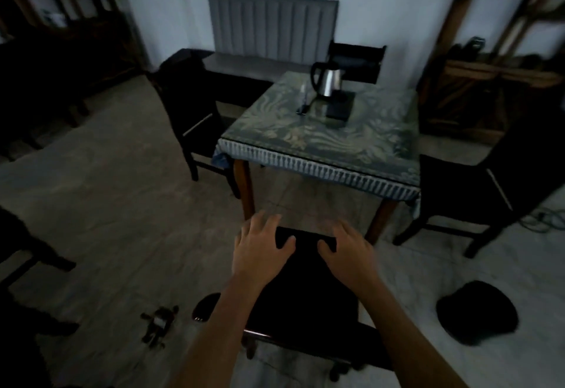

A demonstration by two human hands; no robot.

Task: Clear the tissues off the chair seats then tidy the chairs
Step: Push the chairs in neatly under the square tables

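On dark chair [305,289]: left hand [260,250], right hand [348,253] resting.

A square tabletop [382,155] covered by a green-and-cream patterned cloth with a fringed edge carries a steel electric kettle with a black handle [326,81] on a flat black base [341,107]. The pale tiled floor [122,204] bears a round black cushion [477,312], a small dark toy figure [159,325] and dark wooden chairs [191,112].
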